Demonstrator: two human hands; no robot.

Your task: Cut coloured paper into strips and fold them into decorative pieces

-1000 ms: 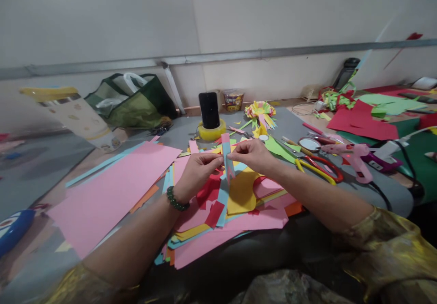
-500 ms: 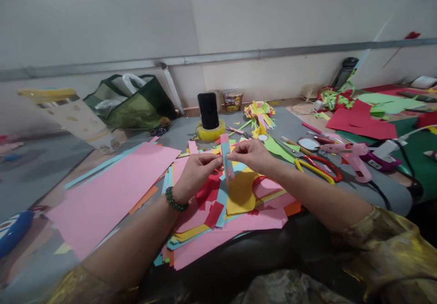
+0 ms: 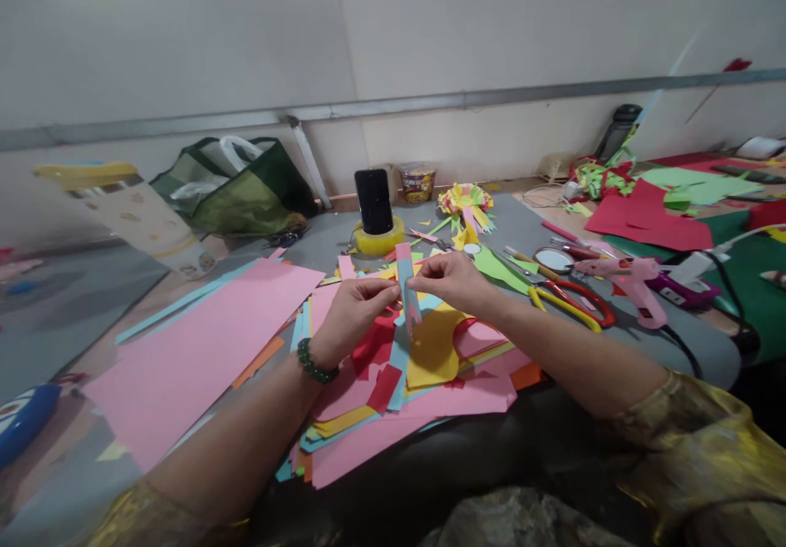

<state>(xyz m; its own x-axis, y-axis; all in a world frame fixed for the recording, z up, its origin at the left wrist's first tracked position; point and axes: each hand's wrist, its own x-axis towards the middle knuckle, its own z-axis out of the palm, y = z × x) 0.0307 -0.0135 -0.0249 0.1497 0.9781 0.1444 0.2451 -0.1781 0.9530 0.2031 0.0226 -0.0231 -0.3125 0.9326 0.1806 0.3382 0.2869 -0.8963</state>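
Note:
Both hands meet over a pile of coloured paper and pinch one narrow pink and light-blue paper strip (image 3: pixel 404 267), which stands upright between them. My left hand (image 3: pixel 358 311), with a dark green bead bracelet at the wrist, grips its left edge between thumb and fingers. On the right edge, my right hand (image 3: pixel 451 282) has its fingertips closed. The strip's lower end splits into tails. Beneath lie a yellow sheet (image 3: pixel 435 350), red scraps (image 3: pixel 386 387) and layered pink paper (image 3: pixel 467 395).
Large pink sheets (image 3: pixel 209 342) lie at the left. Behind the pile, a phone (image 3: pixel 374 201) leans on a yellow tape roll (image 3: pixel 379 240), near a paper flower (image 3: pixel 467 203). Scissors (image 3: pixel 571 305) and a pink glue gun (image 3: pixel 639 281) rest at the right.

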